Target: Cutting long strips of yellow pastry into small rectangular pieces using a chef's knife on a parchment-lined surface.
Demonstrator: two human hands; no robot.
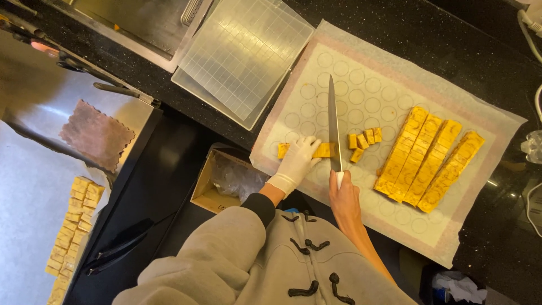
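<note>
My left hand [297,161], in a white glove, presses down on a yellow bar [325,150] lying on a pale baking mat [361,90] printed with circles. My bare right hand [344,197] grips the handle of a long kitchen knife [333,121], its blade standing across the bar's right end. Just right of the blade lie several small cut yellow pieces [364,141]. Farther right, several long yellow strips [429,161] lie side by side, scored into squares.
A clear gridded plastic tray [243,53] lies upside down behind the mat on the black counter [451,34]. A cardboard box with a plastic liner [220,183] sits below the counter edge. Cut yellow cubes [70,229] and a brown cloth [96,135] rest on a steel surface at left.
</note>
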